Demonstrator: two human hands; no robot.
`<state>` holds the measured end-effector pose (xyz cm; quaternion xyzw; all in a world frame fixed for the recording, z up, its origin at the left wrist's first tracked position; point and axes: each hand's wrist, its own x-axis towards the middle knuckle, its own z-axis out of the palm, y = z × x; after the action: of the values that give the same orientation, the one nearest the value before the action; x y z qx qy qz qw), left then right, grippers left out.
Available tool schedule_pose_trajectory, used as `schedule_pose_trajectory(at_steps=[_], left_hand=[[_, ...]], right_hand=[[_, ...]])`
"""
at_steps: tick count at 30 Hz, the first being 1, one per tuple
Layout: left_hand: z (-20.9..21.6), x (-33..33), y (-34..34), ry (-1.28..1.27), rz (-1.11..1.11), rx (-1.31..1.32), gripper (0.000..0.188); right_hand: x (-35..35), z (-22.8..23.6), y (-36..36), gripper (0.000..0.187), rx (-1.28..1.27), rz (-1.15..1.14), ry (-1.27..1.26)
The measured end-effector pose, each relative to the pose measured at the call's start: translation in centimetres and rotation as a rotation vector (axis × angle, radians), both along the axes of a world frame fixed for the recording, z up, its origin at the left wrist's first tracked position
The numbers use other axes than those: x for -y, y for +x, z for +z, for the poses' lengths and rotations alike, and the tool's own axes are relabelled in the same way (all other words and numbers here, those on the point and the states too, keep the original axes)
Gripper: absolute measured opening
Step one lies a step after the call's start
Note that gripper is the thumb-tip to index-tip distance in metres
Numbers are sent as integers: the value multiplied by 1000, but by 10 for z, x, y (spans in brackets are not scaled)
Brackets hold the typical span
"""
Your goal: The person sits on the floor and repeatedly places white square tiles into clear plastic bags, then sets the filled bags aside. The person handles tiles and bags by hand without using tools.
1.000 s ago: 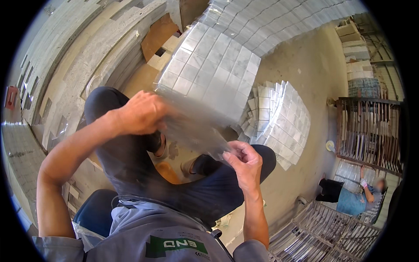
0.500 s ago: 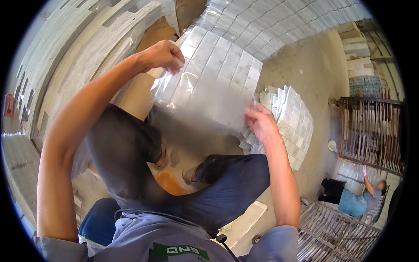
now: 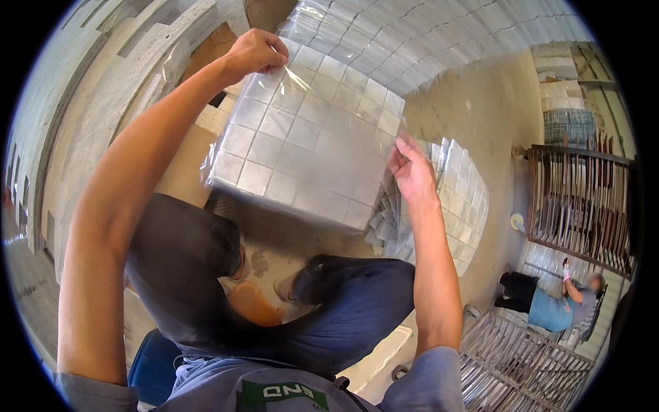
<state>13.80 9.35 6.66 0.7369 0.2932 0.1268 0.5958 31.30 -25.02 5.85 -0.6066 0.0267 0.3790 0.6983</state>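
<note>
A square mosaic tile sheet (image 3: pixel 312 134) of pale grey-white tiles lies in front of my knees. Clear plastic film (image 3: pixel 296 79) covers it, with glare and creases toward its left side. At the far left corner, my left hand (image 3: pixel 257 53) is closed in a pinch on the film's edge. My right hand (image 3: pixel 414 170) is at the right edge of the tiles, with its thumb and fingers closed on the film there. Beside that hand, more tile sheets (image 3: pixel 461 199) lean fanned out in a loose pile.
Rows of plastic-wrapped tile (image 3: pixel 439 34) stand at the far side. Long pale slabs (image 3: pixel 103 89) are stacked on the left. At right are a metal rack (image 3: pixel 580 206), a slatted trolley (image 3: pixel 525 360) and another person (image 3: pixel 552 309). An orange object (image 3: pixel 255 304) lies between my feet.
My left hand has moved up and left, and my right hand slightly up. The film, blurred before, now lies spread over the tile sheet. The other person's arm has shifted.
</note>
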Motion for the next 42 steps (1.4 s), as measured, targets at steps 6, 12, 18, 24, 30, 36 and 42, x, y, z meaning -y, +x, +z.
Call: schedule_pose_trajectory(at_steps=[6,12,18,24,30,36,42], left_hand=[[-5,-7,19,102,97,23,13],[-9,-7,24,262,238,14,17],[0,-9,17,759,456,-146,35],[20,71,23,996,-104,223,20],[-2,101,8,807,-385,-5,18],[-6,105,10,834,-368,-21,21],[-7,110,13,866,-351,-13,22]], right_hand=[[-19,0,12,26,211,-67,-193],[-43,-12,27,18,322,-199,-299],[-55,-19,22,15,327,-234,-302],[-39,-43,38,15,277,-271,-171],[-43,-7,15,17,482,-112,-211],[5,31,29,37,998,-136,-596],[170,16,147,47,1053,-333,-1208]])
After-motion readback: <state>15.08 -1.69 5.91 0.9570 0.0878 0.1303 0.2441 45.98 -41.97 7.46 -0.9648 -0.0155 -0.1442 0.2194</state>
